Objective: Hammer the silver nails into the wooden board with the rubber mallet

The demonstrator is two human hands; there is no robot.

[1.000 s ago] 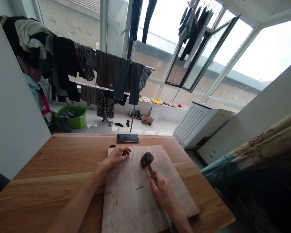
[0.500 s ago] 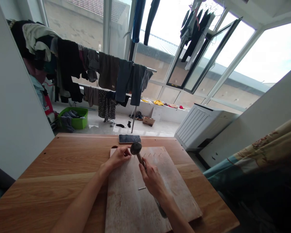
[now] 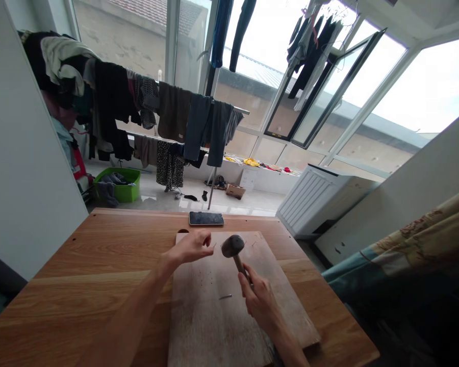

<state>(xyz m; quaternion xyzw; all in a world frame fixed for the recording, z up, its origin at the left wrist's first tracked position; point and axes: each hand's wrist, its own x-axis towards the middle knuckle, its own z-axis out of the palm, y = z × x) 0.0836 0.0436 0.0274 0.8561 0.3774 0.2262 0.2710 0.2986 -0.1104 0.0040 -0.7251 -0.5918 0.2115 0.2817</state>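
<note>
My right hand (image 3: 262,300) is closed around the wooden handle of a mallet (image 3: 233,246) with a dark, rounded head. The mallet head is held over the far part of a pale wooden board (image 3: 199,321), covering part of a row of nails. My left hand (image 3: 193,246) is over the board's far left part, fingers curled and thumb apart from them, with nothing visible between. Just beside its thumb tip stands a thin nail (image 3: 214,245). Farther right another nail (image 3: 254,243) sticks up. One loose nail (image 3: 225,296) lies flat mid-board, near small dark holes.
The board rests on a wooden table (image 3: 110,265). A phone (image 3: 206,218) lies behind it, near the table's far edge. Beyond are a rack of clothes (image 3: 174,112), a green tub (image 3: 128,191) and a white ribbed appliance (image 3: 309,196). A curtain (image 3: 421,244) hangs at right.
The mallet and my right hand have moved right and slightly toward me. My left hand has shifted a little right, and its thumb and fingers have parted.
</note>
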